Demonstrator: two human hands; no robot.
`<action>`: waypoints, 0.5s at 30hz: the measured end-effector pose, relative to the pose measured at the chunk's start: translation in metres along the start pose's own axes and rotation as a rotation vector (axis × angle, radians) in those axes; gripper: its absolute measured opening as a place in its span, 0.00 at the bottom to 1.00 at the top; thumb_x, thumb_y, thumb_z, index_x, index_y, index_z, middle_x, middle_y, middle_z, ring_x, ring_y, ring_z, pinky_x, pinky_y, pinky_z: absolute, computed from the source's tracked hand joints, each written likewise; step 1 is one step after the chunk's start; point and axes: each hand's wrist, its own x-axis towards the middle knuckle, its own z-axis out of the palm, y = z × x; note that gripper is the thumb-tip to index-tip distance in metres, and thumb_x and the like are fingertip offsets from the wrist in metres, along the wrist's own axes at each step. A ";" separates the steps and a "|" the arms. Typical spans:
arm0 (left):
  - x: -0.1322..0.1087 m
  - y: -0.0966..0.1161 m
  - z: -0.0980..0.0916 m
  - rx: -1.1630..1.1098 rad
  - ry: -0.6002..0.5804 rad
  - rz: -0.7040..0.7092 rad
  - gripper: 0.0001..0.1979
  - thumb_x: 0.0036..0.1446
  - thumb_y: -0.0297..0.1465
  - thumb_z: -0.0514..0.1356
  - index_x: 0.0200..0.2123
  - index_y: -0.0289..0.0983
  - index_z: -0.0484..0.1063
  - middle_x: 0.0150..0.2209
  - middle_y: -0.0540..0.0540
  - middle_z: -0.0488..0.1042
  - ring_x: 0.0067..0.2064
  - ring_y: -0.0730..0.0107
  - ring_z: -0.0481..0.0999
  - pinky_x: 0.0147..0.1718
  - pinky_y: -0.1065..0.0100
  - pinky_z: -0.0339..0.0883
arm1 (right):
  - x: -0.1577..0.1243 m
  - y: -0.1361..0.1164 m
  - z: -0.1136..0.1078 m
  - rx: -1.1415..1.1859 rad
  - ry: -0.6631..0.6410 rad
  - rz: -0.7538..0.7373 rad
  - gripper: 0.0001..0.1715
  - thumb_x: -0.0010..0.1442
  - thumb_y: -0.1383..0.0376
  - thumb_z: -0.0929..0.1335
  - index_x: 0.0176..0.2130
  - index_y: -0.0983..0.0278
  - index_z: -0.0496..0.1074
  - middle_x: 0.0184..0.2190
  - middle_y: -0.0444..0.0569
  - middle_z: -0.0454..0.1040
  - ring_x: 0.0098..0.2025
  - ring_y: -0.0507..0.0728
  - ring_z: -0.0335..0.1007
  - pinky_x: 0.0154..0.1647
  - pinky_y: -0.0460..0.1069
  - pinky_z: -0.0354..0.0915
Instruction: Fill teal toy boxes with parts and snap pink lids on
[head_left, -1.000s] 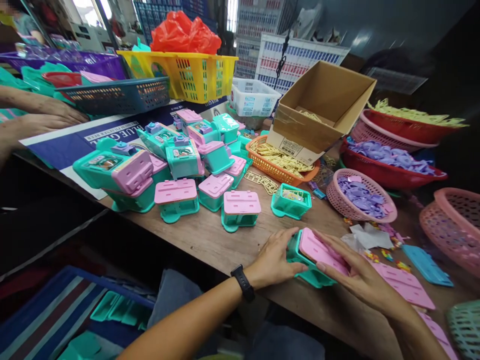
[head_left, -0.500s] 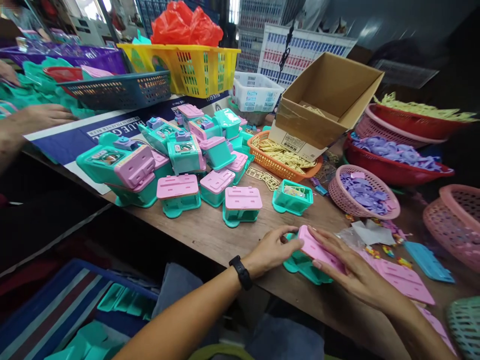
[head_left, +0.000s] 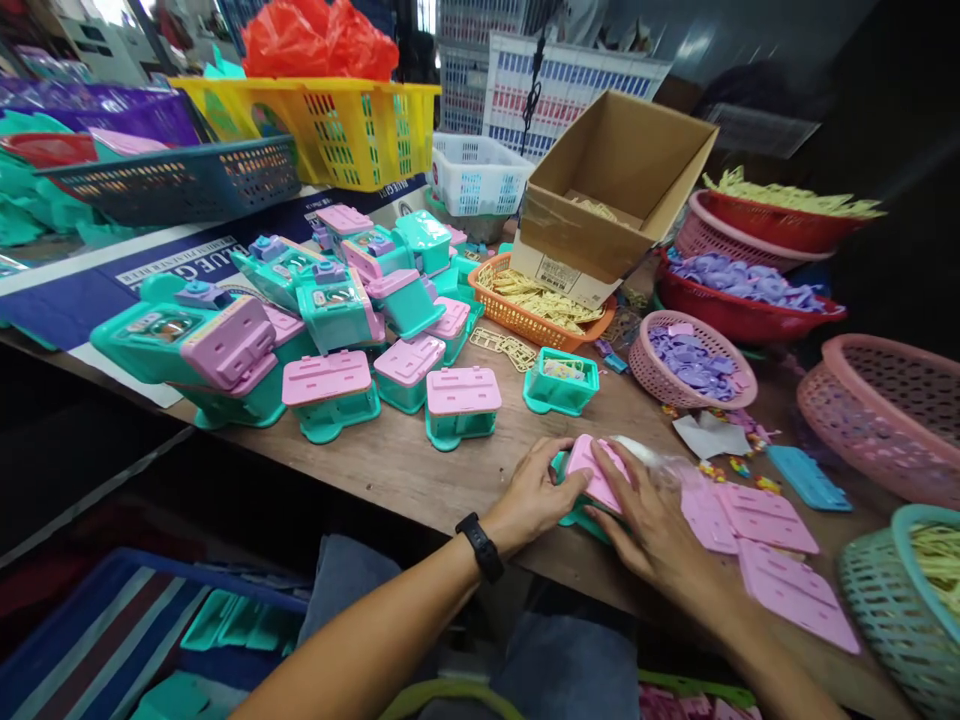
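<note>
A small teal plastic toy box with a pink lid [head_left: 600, 478] sits near the front edge of the table, between my hands. My left hand [head_left: 534, 500], with a black wristband, grips its left side, thumb against the lid. My right hand [head_left: 649, 515] lies over the lid's right side, fingers pressing its top and thumb at the near edge. Both hands hide much of the box. Just beyond stands an open teal box [head_left: 561, 382] with cream pieces inside. Loose pink lids [head_left: 799, 590] lie right of my right hand.
Several teal-and-pink boxes [head_left: 463, 392] stand at left, some stacked. An orange basket [head_left: 487, 300] of cream pieces sits before a cardboard box [head_left: 585, 235]. At right are a pink basket [head_left: 645, 368] of purple parts, a blue panel [head_left: 808, 478] and a green basket [head_left: 870, 570].
The view has turned to the right, so the table's things sit further left. My right hand's fingers have shifted on the lid. Another person's hands at far left have left the view.
</note>
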 end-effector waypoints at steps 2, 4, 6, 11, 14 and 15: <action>-0.002 -0.001 0.002 0.009 0.025 -0.001 0.21 0.62 0.33 0.62 0.58 0.34 0.73 0.46 0.43 0.75 0.35 0.70 0.67 0.37 0.67 0.65 | -0.002 0.003 0.000 0.065 0.039 0.009 0.38 0.75 0.52 0.59 0.76 0.51 0.40 0.70 0.59 0.57 0.67 0.71 0.61 0.57 0.69 0.69; -0.005 -0.003 0.005 0.024 0.067 0.019 0.21 0.63 0.33 0.62 0.58 0.35 0.73 0.46 0.43 0.76 0.37 0.68 0.69 0.40 0.65 0.67 | 0.002 0.011 -0.004 0.166 0.020 0.028 0.37 0.74 0.48 0.61 0.75 0.51 0.48 0.69 0.57 0.59 0.67 0.69 0.62 0.58 0.66 0.70; -0.008 -0.005 0.006 0.045 0.105 0.052 0.20 0.63 0.34 0.61 0.58 0.36 0.72 0.48 0.43 0.76 0.39 0.66 0.71 0.44 0.63 0.69 | 0.016 0.024 -0.011 0.307 -0.034 0.076 0.31 0.75 0.48 0.57 0.71 0.54 0.60 0.66 0.55 0.66 0.65 0.67 0.65 0.60 0.64 0.70; -0.021 -0.002 -0.008 0.198 0.140 0.232 0.18 0.67 0.32 0.57 0.59 0.38 0.70 0.51 0.42 0.75 0.46 0.61 0.74 0.51 0.57 0.71 | 0.080 0.061 -0.013 0.224 0.061 0.104 0.28 0.74 0.52 0.57 0.58 0.62 0.74 0.61 0.57 0.70 0.63 0.65 0.66 0.64 0.62 0.65; -0.025 0.001 -0.036 0.444 0.246 0.444 0.19 0.68 0.29 0.55 0.60 0.42 0.69 0.58 0.41 0.71 0.59 0.55 0.69 0.60 0.50 0.66 | 0.112 0.075 0.001 0.147 0.049 0.082 0.20 0.69 0.57 0.63 0.52 0.62 0.76 0.59 0.58 0.71 0.59 0.64 0.70 0.60 0.61 0.67; -0.025 0.002 -0.047 0.537 0.320 0.488 0.19 0.68 0.28 0.55 0.60 0.42 0.68 0.60 0.40 0.69 0.62 0.54 0.66 0.62 0.47 0.64 | 0.118 0.077 0.004 0.123 0.034 0.081 0.16 0.68 0.59 0.64 0.49 0.61 0.77 0.55 0.57 0.73 0.55 0.64 0.72 0.57 0.59 0.69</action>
